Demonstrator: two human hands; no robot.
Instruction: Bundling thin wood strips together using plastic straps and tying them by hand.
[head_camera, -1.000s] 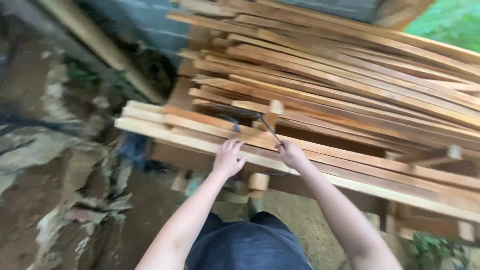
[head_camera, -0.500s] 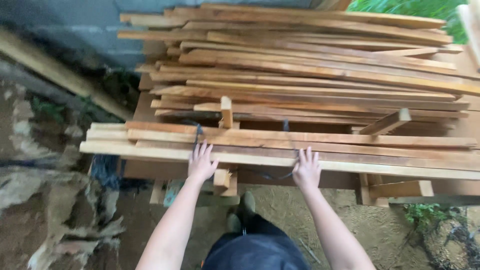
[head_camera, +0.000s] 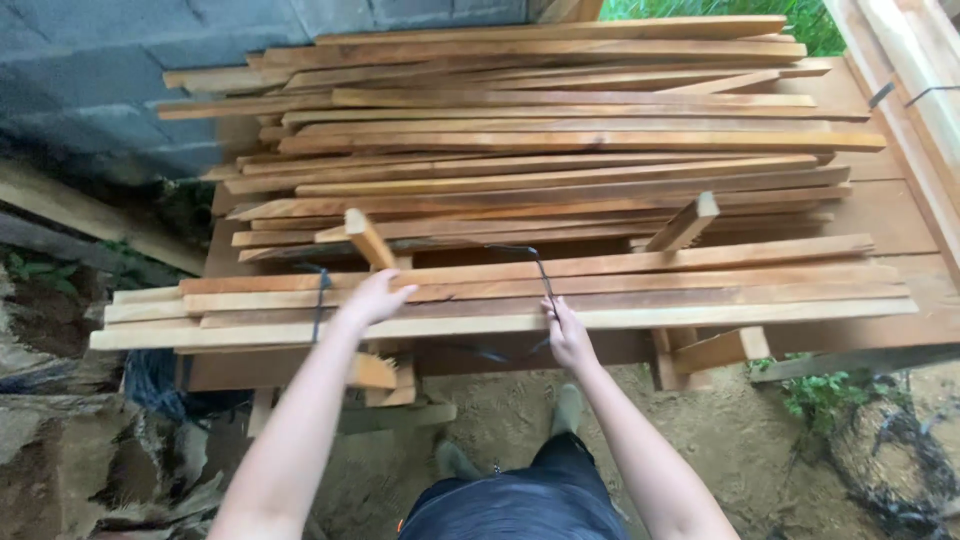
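Observation:
A small bundle of long wooden slats (head_camera: 640, 290) lies across the front of a low support, with a dark strap (head_camera: 541, 270) looped around it. My left hand (head_camera: 372, 298) rests on top of the bundle, fingers apart, beside a short upright wooden peg (head_camera: 368, 238). My right hand (head_camera: 566, 330) is at the bundle's front edge and pinches the dark strap where it comes down over the slats. A second dark strap (head_camera: 320, 300) wraps the bundle further left.
Behind the bundle is a large stack of slats (head_camera: 560, 150) against a grey block wall (head_camera: 120, 60). Another slanted peg (head_camera: 685, 222) stands at the right. Dirt ground, rubble at left, dark tangled debris (head_camera: 890, 460) at right, green plants beyond.
The view has swung so the stack lies square across the frame. My left hand has lifted onto the bundle's top; my right hand has shifted left and taken hold of the strap.

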